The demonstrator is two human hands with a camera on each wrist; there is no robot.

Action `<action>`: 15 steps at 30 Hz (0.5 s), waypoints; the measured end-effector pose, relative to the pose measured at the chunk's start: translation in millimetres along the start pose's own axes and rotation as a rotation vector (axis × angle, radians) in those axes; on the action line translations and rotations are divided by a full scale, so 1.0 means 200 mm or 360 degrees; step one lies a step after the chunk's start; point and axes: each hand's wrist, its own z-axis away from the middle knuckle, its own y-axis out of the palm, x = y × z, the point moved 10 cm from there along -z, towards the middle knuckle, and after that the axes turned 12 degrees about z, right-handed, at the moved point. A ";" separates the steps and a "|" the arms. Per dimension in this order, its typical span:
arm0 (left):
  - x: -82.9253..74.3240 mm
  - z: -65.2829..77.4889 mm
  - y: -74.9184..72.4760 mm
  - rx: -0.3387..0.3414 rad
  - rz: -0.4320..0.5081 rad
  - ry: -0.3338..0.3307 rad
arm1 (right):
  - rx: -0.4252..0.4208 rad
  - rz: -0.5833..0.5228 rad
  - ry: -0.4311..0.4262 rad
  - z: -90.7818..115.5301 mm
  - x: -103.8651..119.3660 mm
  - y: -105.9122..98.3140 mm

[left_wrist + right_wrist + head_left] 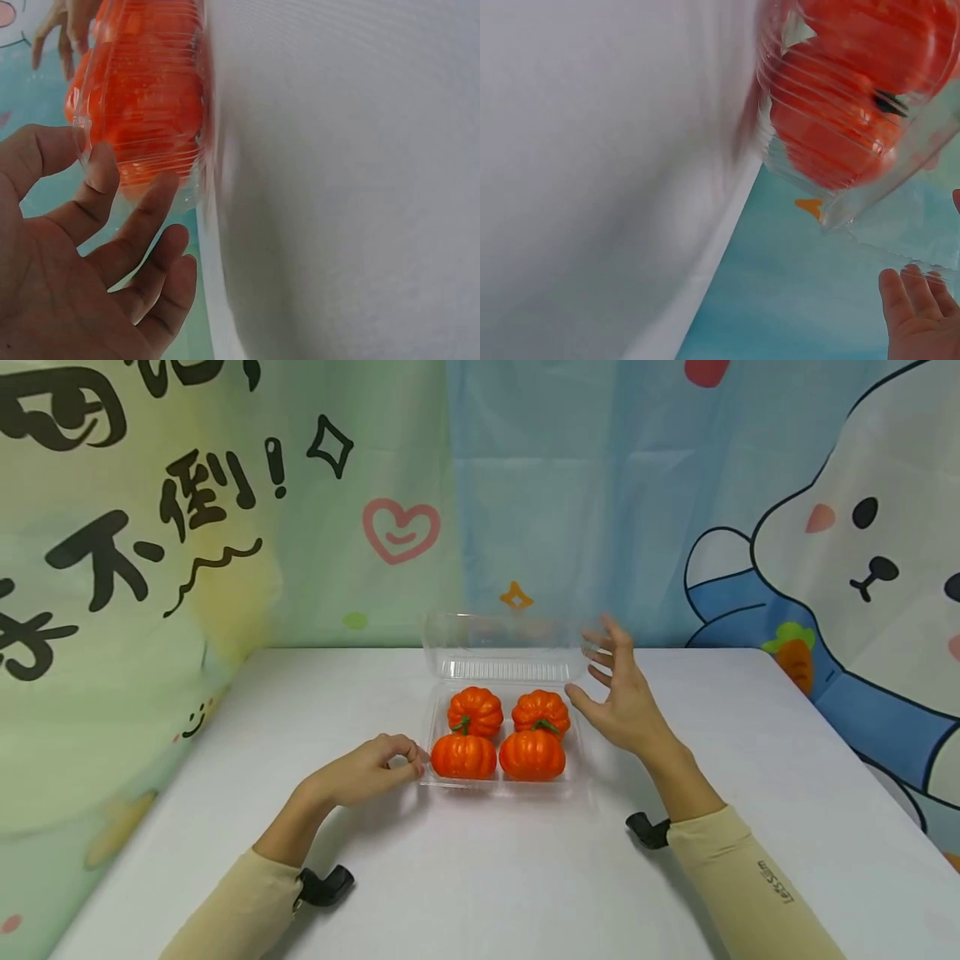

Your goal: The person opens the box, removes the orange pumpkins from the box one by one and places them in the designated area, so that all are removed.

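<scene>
A clear plastic clamshell box [501, 786] stands on the table, its lid [495, 670] raised at the back. Several small orange toy pumpkins [532, 755] with green stems sit inside in two rows. At the box's front left corner my left hand [375, 768] pinches the rim between thumb and index finger, the other fingers spread loosely in the left wrist view. My right hand [626, 702] is at the lid's right side, fingers extended and apart. In the right wrist view its fingertips [915, 281] lie at the lid's edge; whether they press it I cannot tell.
The white table [480, 877] reaches back to a printed curtain [540, 502] with a cartoon bear, a heart and lettering. A black wrist mount [326, 887] sticks out from the left sleeve, another [648, 831] from the right.
</scene>
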 end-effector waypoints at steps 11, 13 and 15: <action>0.02 0.02 0.00 0.0005 0.0017 -0.0027 | 0.0189 0.0042 0.0156 0.02 -0.10 0.10; 0.02 0.03 0.01 0.0007 0.0019 -0.0035 | 0.0219 0.0058 0.0187 0.02 -0.12 0.12; 0.02 0.03 0.01 0.0006 0.0018 -0.0037 | 0.0242 0.0069 0.0207 0.02 -0.12 0.13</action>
